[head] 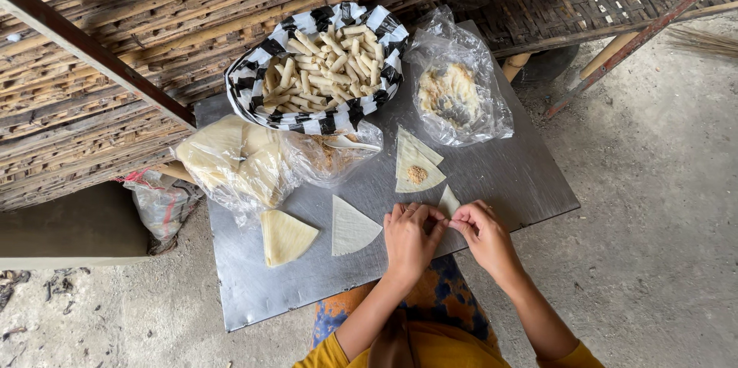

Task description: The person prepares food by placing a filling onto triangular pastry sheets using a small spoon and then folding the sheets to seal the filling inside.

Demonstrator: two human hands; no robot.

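Left hand [409, 237]: curled, fingertips pinching the wrapper piece from its 9 o'clock side.
Right hand [484, 234]: curled, pinching the same piece from 3 o'clock.
Wrapper piece [448, 200]: pale triangle on the metal table [523, 176], tip showing at 12 o'clock of both hands.
Checked basket [319, 68]: heaped with finished rolls [327, 64].
Clear bag [457, 91]: crumbly filling inside.
Filled triangle [416, 166]: at 11 o'clock of the hands, dab of filling on it.

Left hand [410, 239], right hand [484, 236] side by side — fingertips meeting, pinched grip.
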